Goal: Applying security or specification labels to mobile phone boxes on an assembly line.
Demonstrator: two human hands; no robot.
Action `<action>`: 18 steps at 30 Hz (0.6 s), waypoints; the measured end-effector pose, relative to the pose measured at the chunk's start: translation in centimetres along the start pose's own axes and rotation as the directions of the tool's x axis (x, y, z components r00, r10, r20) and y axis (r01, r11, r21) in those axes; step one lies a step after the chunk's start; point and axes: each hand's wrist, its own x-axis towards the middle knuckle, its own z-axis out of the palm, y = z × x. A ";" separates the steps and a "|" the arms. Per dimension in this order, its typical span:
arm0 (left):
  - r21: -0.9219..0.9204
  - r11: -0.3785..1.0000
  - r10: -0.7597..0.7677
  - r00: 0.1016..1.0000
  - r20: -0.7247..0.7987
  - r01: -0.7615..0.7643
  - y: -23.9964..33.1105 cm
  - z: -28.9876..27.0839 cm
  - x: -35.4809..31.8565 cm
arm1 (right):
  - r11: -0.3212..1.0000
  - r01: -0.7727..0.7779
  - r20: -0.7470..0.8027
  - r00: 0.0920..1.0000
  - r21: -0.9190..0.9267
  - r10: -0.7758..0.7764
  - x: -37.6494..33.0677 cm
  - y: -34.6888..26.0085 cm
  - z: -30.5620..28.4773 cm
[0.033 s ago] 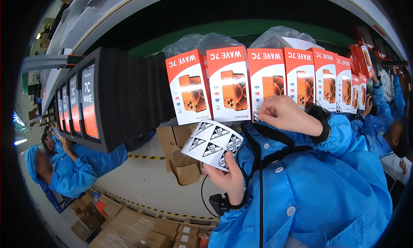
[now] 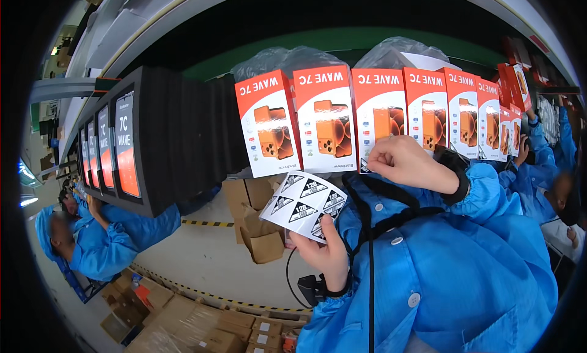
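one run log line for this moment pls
left hand: holds sticker sheet | right hand: fingertips at lower edge of red-and-white box | boxes stand in a row on belt

A: Count of orange-and-white boxes (image 2: 324,117) in the row?
B: Eight clear, more blurred at the far end.
A: Sticker sheets (image 2: 304,205)?
B: One. Black trays (image 2: 125,142): four labels visible.

Both arms wear bright blue sleeves (image 2: 489,255) with white snap buttons (image 2: 414,300). Black bands (image 2: 455,175) circle the wrists. A black cord (image 2: 370,273) hangs between them.
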 end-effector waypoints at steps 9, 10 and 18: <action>0.002 1.000 0.029 0.996 0.081 -0.029 0.2 0.6 0.2 | 1.000 -0.015 -0.024 1.000 -0.025 0.014 0.1 0.0 0.4; 0.002 1.000 0.030 0.996 0.081 -0.030 0.2 0.7 0.1 | 1.000 -0.018 -0.040 0.999 -0.023 0.017 0.1 0.0 0.4; -0.051 0.998 0.030 0.998 0.052 -0.028 0.6 1.1 -1.2 | 0.992 0.000 -0.053 0.999 -0.125 -0.007 -0.2 0.4 0.9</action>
